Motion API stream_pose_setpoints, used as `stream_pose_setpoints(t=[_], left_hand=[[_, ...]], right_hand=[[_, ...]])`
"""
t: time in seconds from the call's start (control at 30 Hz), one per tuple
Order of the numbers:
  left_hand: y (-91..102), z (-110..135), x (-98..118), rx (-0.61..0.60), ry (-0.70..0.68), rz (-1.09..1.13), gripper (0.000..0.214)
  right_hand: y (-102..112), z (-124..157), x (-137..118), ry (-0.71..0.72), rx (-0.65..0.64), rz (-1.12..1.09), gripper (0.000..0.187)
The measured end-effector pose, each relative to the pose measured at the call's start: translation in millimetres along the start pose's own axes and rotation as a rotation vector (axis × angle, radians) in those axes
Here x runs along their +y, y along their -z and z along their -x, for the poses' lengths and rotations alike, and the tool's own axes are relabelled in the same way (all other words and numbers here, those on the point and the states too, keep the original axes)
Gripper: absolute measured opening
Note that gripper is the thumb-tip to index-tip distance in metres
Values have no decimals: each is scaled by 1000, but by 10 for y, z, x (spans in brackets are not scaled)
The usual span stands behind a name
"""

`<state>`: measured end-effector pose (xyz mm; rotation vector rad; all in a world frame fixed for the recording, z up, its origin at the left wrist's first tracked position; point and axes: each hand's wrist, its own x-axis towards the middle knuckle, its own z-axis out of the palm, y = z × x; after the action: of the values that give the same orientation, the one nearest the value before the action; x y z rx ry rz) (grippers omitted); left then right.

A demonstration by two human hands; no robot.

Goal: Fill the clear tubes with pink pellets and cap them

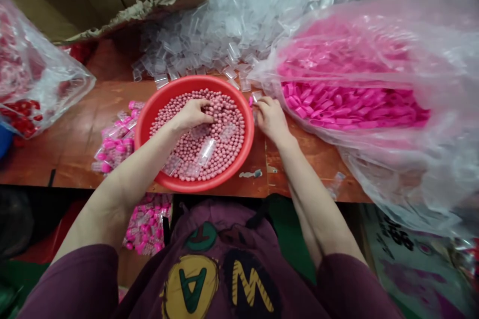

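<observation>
My left hand (194, 113) reaches into a red basin (194, 187) filled with pink beads (183, 142). Its fingers curl down among the beads, and whatever lies between them is hidden. Several small clear plastic containers rest on the beads, one clear container (207, 152) near the middle. Just beyond the basin's right rim, my right hand (272, 119) is closed around a small clear container (256, 104) with a bit of pink at its end; the fingers partly cover it.
Loose clear containers (209, 45) are heaped behind the basin. An open plastic bag of bright pink caps (348, 104) lies to the right. Filled pink-capped containers (116, 147) are piled at left. A cardboard box (149, 0) and a bag with red pieces (22, 109) stand farther back.
</observation>
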<state>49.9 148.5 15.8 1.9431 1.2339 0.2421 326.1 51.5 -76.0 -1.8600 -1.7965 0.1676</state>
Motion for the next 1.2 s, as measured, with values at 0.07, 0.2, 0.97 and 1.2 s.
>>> stream_pose_setpoints(t=[0.07, 0.2, 0.97, 1.2], left_hand=[[75, 124, 47, 87, 2, 247, 35], [121, 410, 115, 48, -11, 631, 39], [-335, 1520, -13, 8, 116, 1355, 13], [-428, 1516, -30, 68, 74, 1348, 22]], right_hand=[[-47, -216, -110, 19, -146, 112, 43], [-66, -447, -84, 37, -278, 178, 34], [194, 1686, 178, -233, 133, 180, 47], [203, 1426, -179, -319, -64, 193, 45]])
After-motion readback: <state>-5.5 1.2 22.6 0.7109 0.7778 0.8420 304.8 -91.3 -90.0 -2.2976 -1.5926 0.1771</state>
